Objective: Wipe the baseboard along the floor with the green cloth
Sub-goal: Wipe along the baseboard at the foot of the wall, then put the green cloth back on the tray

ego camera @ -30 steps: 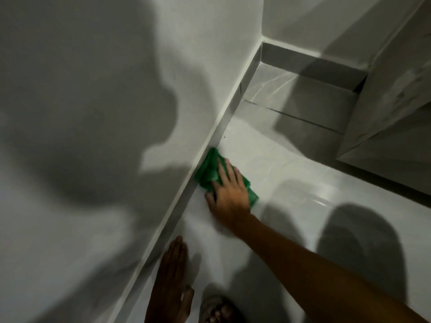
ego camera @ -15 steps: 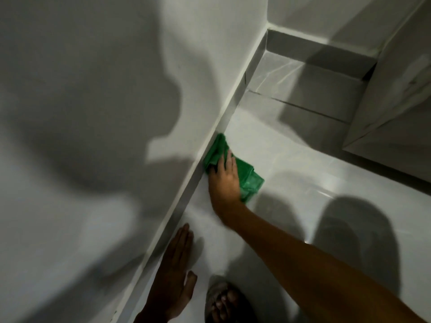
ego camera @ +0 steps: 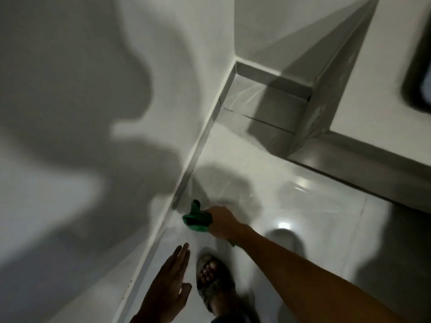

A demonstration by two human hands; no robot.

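The grey baseboard (ego camera: 205, 138) runs along the foot of the white wall, from the lower left up to the far corner. My right hand (ego camera: 222, 222) grips the bunched green cloth (ego camera: 196, 217), which hangs just off the baseboard, close to the floor. My left hand (ego camera: 170, 283) is held flat with fingers together and thumb out, over the floor near the baseboard, holding nothing.
My sandalled foot (ego camera: 212, 278) stands on the glossy white floor tiles (ego camera: 291, 201) below the cloth. A second baseboard (ego camera: 272, 80) crosses the far wall. A white cabinet or wall block (ego camera: 377, 108) juts in at the right, with a grey plinth (ego camera: 349, 155).
My right hand lifted from pressing the cloth flat against the baseboard and now holds it bunched, drawn back toward me. The view has pulled up and away. My left hand stays low.
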